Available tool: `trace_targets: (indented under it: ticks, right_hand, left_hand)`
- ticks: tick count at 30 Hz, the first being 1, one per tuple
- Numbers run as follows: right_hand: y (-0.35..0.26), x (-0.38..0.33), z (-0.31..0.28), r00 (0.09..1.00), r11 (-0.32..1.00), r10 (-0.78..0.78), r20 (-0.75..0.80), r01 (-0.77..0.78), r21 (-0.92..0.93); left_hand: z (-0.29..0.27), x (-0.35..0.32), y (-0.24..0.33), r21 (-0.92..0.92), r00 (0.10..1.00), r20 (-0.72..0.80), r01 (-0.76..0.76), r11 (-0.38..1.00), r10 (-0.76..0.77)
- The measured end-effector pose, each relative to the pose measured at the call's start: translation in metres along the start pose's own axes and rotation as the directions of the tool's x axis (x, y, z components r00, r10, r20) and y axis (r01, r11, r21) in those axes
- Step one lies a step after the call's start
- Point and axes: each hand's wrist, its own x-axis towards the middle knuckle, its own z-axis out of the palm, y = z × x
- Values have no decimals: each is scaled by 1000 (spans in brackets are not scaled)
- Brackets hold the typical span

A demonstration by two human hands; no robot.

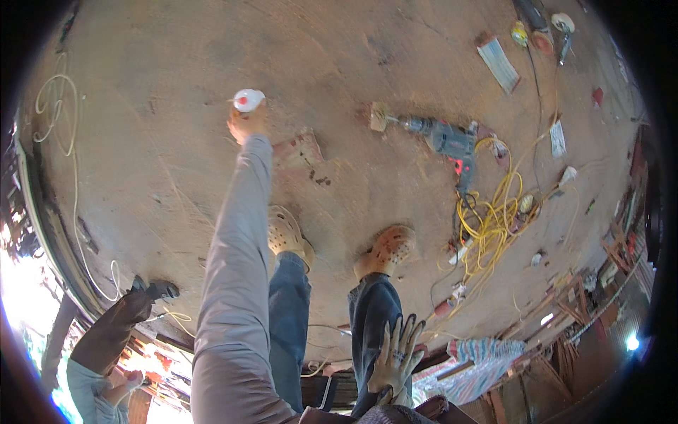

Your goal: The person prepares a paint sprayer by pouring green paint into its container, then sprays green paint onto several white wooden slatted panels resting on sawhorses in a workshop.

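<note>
My left hand [246, 124] reaches far forward in a grey sleeve and holds a small white round object with a red spot [248, 99] over the brown floor. My right hand [397, 355], in a pale work glove, rests with fingers spread on my right leg, which is in blue jeans. Below are my two feet in tan perforated clogs, the left clog [286, 233] and the right clog [387, 249]. A flat reddish-white scrap [300, 150] lies on the floor just right of my left wrist.
A grey power drill with a round brush head [441, 136] lies on the floor ahead right, beside a tangle of yellow cable [494, 219]. Small tools and cards lie at the top right. Another person crouches at lower left [113, 332]. Wooden scraps pile at right.
</note>
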Motion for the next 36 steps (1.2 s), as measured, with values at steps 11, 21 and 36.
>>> trace_targets:
  ticks: [11,21,36]
  right_hand:
    - [-87,-24,-38,991,877,131,-26,-104,469]
    - [-211,-89,-131,992,592,-116,-43,104,799]
    - [-274,-253,-303,934,904,-355,30,335,266]
  left_hand:
    - [-149,-205,-64,186,456,856,171,968,-245]
    - [-470,-433,270,-387,359,871,79,919,336]
    - [-595,-430,421,-459,-117,888,-190,868,445]
